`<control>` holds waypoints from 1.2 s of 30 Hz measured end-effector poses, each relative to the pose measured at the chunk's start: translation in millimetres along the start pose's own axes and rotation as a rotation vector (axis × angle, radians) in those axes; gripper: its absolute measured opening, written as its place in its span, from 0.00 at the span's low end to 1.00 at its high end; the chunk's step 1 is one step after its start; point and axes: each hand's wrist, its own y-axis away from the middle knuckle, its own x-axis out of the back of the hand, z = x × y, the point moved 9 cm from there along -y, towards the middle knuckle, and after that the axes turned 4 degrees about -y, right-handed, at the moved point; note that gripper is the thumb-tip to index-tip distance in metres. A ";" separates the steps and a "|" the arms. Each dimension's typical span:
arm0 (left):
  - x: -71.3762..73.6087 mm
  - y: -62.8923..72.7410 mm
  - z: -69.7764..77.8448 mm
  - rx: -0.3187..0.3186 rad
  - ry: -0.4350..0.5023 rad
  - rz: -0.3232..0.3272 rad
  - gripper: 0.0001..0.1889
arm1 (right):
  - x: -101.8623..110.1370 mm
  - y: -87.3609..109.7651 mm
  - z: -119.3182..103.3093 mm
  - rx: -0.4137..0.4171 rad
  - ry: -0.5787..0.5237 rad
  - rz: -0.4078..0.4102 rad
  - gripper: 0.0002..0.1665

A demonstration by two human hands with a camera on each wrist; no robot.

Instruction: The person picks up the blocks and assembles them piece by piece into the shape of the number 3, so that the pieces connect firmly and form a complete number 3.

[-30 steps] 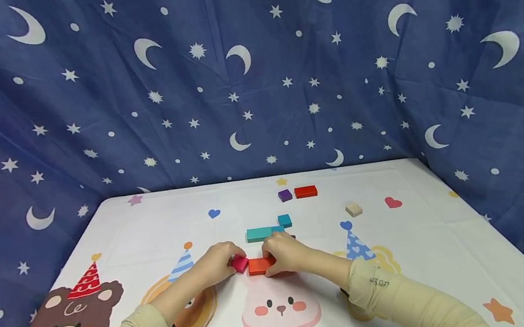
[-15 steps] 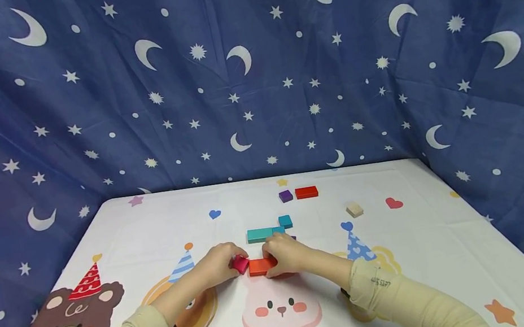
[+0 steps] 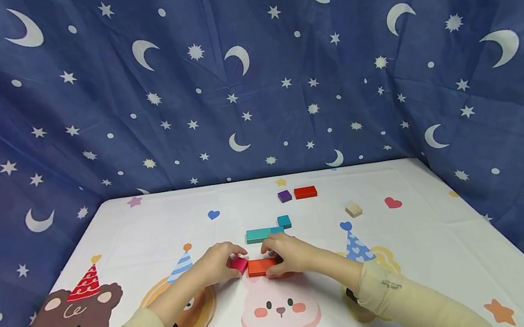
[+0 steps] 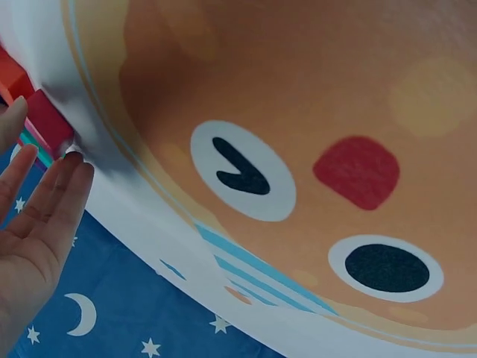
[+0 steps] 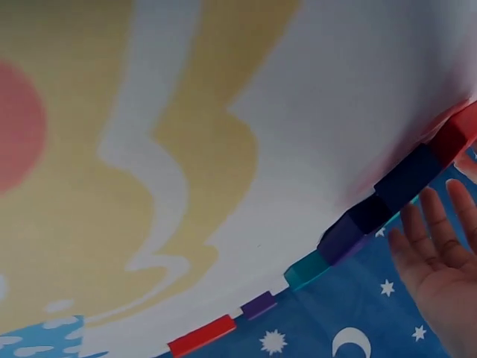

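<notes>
My left hand (image 3: 217, 263) pinches a small pink block (image 3: 239, 264) between thumb and fingers. The same pink block (image 4: 49, 123) lies by the fingertips in the left wrist view. Right beside it, an orange block (image 3: 260, 267) lies flat, its left end close to the pink one. Around the orange block's right part, my right hand (image 3: 290, 253) is spread, thumb in front and fingers behind. In the right wrist view its fingers are extended beside a dark blue block (image 5: 407, 179) and a purple block (image 5: 344, 240), which the hand mostly hides from the head camera.
Behind the hands lie a long teal block (image 3: 258, 235) and a small blue block (image 3: 284, 222). Farther back are a purple block (image 3: 285, 196) and a red block (image 3: 305, 192). A beige block (image 3: 354, 209) lies to the right. A star-patterned blue curtain (image 3: 248, 74) hangs behind the table.
The right hand's fingers have loosened and spread from the orange block, uncovering more of its right end, and the right forearm has shifted slightly. The left hand and pink block stay nearly in place.
</notes>
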 end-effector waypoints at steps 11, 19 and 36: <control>11.5 0.9 2.5 -0.052 0.031 0.072 0.17 | 15.5 13.1 6.9 -0.015 -0.060 0.028 0.17; 14.6 -4.0 -0.9 0.015 0.061 0.119 0.16 | 35.2 21.7 9.9 0.039 -0.125 0.110 0.14; 12.8 -21.0 0.6 0.068 0.098 0.173 0.15 | 50.7 28.6 35.3 0.076 -0.107 0.255 0.07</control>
